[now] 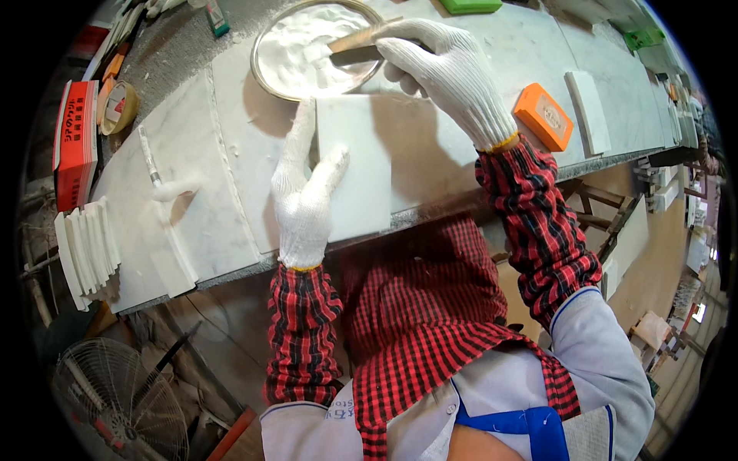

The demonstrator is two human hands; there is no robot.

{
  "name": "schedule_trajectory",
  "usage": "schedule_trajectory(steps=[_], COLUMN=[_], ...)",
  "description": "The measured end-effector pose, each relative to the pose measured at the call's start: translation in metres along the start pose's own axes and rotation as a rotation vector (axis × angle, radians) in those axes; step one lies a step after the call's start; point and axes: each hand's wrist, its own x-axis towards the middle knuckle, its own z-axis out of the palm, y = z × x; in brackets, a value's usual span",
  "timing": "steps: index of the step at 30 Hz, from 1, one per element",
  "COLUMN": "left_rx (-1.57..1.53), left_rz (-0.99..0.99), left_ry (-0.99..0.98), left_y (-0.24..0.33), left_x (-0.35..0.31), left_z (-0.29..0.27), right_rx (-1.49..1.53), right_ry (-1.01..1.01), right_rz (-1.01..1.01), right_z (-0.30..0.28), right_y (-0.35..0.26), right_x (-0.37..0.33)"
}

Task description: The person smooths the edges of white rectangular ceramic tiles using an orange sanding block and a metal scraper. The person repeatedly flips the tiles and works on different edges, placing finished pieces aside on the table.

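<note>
Apparently loading a wooden-handled tool [354, 40] in the far bowl [256, 69], pinching it with the right hand [446, 73]; touching the left edge of the white slab [360, 184], left hand [302, 201] spread. Next, probably calls for level lifting.

one head-worn fisheye view — looking down from close above the bench [430, 175].
</note>
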Motion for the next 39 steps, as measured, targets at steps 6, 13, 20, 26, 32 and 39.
schedule_trajectory(steps=[6,13,20,26,32,39], left_rx=[0.007,0.111,0.026,0.033,0.032,0.128], left_rz=[0.018,0.052,-0.061,-0.043,-0.028,-0.01], left_ry=[-0.009,-0.027,0.004,0.043,0.031,0.042], left_y=[-0.003,-0.008,0.009,0.0,-0.006,-0.006], left_x=[0.006,0.009,0.006,0.008,0.009,0.007], left_z=[0.0,-0.006,0.005,0.002,-0.001,-0.002], right_rx=[0.236,0.385,0.422,0.371,0.332,0.244], right_ry=[0.006,-0.013,-0.057,-0.092,-0.085,-0.08], right_rz=[0.178,0.276,0.331,0.295,0.237,0.154], right_z=[0.003,-0.007,-0.006,-0.01,-0.01,-0.009], right_y=[-0.004,-0.006,-0.023,-0.027,-0.026,-0.034], right_x=[0.004,0.0,-0.001,0.0,-0.002,-0.005])
